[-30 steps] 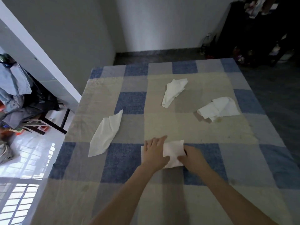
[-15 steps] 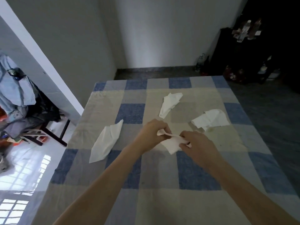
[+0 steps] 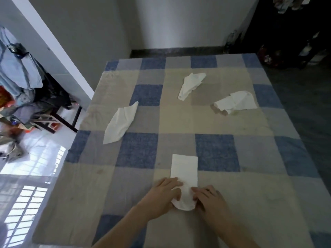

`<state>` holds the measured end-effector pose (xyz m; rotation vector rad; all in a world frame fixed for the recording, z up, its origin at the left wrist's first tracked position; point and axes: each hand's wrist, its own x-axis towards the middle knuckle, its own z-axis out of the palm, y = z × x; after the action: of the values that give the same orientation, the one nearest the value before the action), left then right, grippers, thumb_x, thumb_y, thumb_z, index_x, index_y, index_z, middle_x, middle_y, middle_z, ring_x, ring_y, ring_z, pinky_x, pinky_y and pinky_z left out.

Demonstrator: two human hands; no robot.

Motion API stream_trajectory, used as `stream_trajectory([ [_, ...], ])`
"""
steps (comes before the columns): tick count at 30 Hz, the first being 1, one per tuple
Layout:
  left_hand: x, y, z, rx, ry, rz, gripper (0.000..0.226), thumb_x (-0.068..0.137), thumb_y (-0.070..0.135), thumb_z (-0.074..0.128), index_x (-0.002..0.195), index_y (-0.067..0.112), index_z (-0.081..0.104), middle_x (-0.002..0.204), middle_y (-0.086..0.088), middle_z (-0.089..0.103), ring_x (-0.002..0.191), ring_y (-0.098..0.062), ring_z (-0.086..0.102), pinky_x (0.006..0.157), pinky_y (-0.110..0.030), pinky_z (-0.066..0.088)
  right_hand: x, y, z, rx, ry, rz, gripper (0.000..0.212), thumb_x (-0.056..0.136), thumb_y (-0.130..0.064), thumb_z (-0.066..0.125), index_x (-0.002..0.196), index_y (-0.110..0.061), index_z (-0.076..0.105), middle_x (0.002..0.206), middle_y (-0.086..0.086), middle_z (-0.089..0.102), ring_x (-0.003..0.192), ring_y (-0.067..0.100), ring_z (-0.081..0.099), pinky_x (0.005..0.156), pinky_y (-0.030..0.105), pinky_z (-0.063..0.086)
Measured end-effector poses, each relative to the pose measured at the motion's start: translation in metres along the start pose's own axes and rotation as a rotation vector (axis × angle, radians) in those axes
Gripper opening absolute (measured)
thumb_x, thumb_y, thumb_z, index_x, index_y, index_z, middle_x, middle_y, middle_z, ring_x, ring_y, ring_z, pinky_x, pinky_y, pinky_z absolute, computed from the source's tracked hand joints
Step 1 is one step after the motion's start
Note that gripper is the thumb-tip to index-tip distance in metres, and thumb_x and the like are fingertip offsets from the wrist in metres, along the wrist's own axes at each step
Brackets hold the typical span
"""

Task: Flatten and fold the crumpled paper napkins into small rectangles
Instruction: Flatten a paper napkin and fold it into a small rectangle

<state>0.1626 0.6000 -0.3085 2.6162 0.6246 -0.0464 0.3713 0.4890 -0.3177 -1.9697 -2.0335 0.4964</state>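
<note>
Both hands are down at the near end of the folded napkin [image 3: 184,173], a long white strip lying on the checked cloth [image 3: 139,185] of the worktop. The left hand [image 3: 163,195] grips the strip's left edge, fingers [image 3: 174,183] curled over the top of the paper. The right hand [image 3: 208,199] grips the opposite edge, fingers bent inward onto the paper, and the near end bulges up rounded between the two hands. Farther out, the strip's far end lies flat and square. Beyond, a crumpled napkin [image 3: 120,122] lies to the left, another [image 3: 191,85] sits farther back at centre, and a third [image 3: 234,103] lies off right, all well apart.
</note>
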Motion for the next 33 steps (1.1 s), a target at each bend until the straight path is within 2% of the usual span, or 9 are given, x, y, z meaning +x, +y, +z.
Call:
stream_trajectory([
  [2,0.001,-0.001,-0.002,-0.033,-0.044,-0.063,0.043,0.079,0.04,0.045,0.121,0.028,0.048,0.149,0.004,0.037,0.14,-0.018,0.029,0.116,-0.037,0.022,0.001,0.001,0.0,0.056,-0.037,0.043,0.033,0.073,-0.034,0.05,0.102,-0.03,0.064,0.095,-0.017,0.066,0.095,0.008,0.048,0.069,0.029,0.053],
  [5,0.007,-0.004,-0.007,-0.051,-0.038,-0.157,0.062,0.082,0.046,0.056,0.14,0.032,0.038,0.151,0.01,0.031,0.139,-0.011,0.024,0.116,-0.031,0.018,0.011,0.003,-0.012,0.31,-0.11,0.189,0.02,0.082,-0.021,0.06,0.096,-0.034,0.063,0.093,-0.011,0.064,0.089,0.006,0.056,0.079,0.028,0.048],
  [9,0.012,-0.016,-0.016,-0.116,-0.006,-0.288,0.069,0.078,0.052,0.061,0.141,0.036,0.037,0.148,0.021,0.026,0.135,-0.004,0.012,0.112,-0.026,0.009,0.036,0.006,-0.027,0.538,-0.045,0.366,0.025,0.085,-0.019,0.068,0.07,-0.031,0.052,0.067,-0.011,0.059,0.064,-0.001,0.053,0.06,0.015,0.041],
  [13,0.019,-0.023,-0.012,-0.196,0.115,-0.399,0.059,0.076,0.065,0.056,0.129,0.041,0.052,0.13,0.026,0.034,0.121,-0.005,0.023,0.107,-0.032,0.025,0.063,0.015,-0.026,0.57,-0.016,0.412,0.02,0.086,-0.024,0.068,0.071,-0.027,0.056,0.07,-0.008,0.061,0.066,0.006,0.055,0.058,0.014,0.038],
  [15,0.025,-0.024,-0.004,-0.242,0.225,-0.525,0.042,0.078,0.067,0.05,0.104,0.039,0.064,0.12,0.026,0.038,0.11,-0.008,0.03,0.099,-0.031,0.031,0.075,0.018,-0.025,0.558,-0.024,0.432,0.014,0.087,-0.026,0.067,0.075,-0.024,0.06,0.074,-0.008,0.062,0.069,0.008,0.057,0.06,0.016,0.038],
  [18,0.035,-0.024,0.004,-0.261,0.337,-0.691,0.039,0.078,0.066,0.047,0.075,0.031,0.063,0.105,0.022,0.04,0.096,-0.008,0.03,0.09,-0.031,0.033,0.088,0.02,-0.025,0.522,0.002,0.465,0.008,0.088,-0.026,0.066,0.082,-0.02,0.064,0.078,-0.01,0.063,0.074,0.004,0.057,0.063,0.016,0.04],
  [25,0.049,-0.019,-0.002,-0.305,0.369,-0.811,0.034,0.078,0.06,0.065,0.069,0.027,0.066,0.094,0.019,0.042,0.092,-0.008,0.03,0.088,-0.026,0.024,0.097,0.02,-0.026,0.466,0.051,0.536,0.014,0.089,-0.027,0.065,0.077,-0.025,0.057,0.073,-0.017,0.058,0.069,-0.005,0.053,0.055,0.014,0.037],
  [30,0.051,-0.016,-0.003,-0.249,0.358,-0.821,0.033,0.08,0.056,0.065,0.062,0.031,0.055,0.092,0.018,0.04,0.09,-0.007,0.028,0.082,-0.024,0.02,0.097,0.016,-0.026,0.457,0.057,0.585,0.012,0.087,-0.028,0.066,0.081,-0.025,0.056,0.074,-0.016,0.06,0.067,-0.001,0.056,0.058,0.023,0.047],
  [33,0.051,-0.015,-0.005,-0.175,0.319,-0.816,0.034,0.084,0.056,0.06,0.064,0.03,0.052,0.093,0.017,0.039,0.091,-0.009,0.029,0.081,-0.025,0.021,0.099,0.014,-0.027,0.438,0.065,0.612,0.016,0.086,-0.027,0.068,0.084,-0.022,0.053,0.075,-0.013,0.059,0.067,0.002,0.055,0.056,0.024,0.044],
])
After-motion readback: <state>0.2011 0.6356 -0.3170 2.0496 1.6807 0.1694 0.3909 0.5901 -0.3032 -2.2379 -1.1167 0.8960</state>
